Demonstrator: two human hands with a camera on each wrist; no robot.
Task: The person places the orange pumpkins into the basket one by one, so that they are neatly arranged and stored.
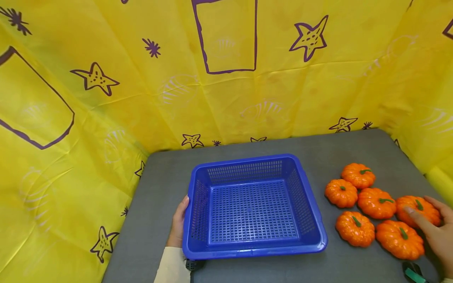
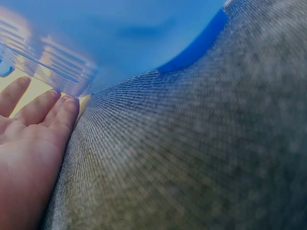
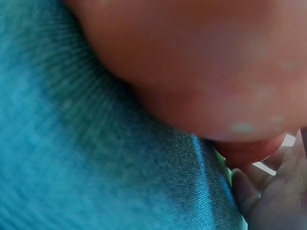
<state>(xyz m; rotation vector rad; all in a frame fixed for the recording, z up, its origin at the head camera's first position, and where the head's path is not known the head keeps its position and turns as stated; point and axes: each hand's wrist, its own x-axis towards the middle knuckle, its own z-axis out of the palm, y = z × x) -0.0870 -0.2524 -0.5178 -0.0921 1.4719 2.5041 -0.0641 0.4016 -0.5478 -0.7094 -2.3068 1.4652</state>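
Observation:
A blue plastic basket (image 1: 253, 212) with slotted walls and a perforated floor stands on the grey table; its inside is bare. My left hand (image 1: 178, 222) is at the basket's left side, its fairly straight fingers (image 2: 60, 108) touching the wall below the rim. At the right, several orange pumpkins with green stems form a cluster. My right hand (image 1: 439, 236) holds the rightmost pumpkin (image 1: 417, 208), thumb on the near left side and fingers around the far right. A blurred pumpkin (image 3: 206, 67) fills much of the right wrist view, partly blocking the right hand (image 3: 273, 191).
Nearest the right hand sits another pumpkin (image 1: 400, 239), with one more pumpkin (image 1: 355, 228) to its left. Yellow cloth (image 1: 226, 106) with starfish drawings hangs behind and beside the table (image 1: 152, 196). A dark object with a green strip (image 1: 414, 275) shows below the right hand.

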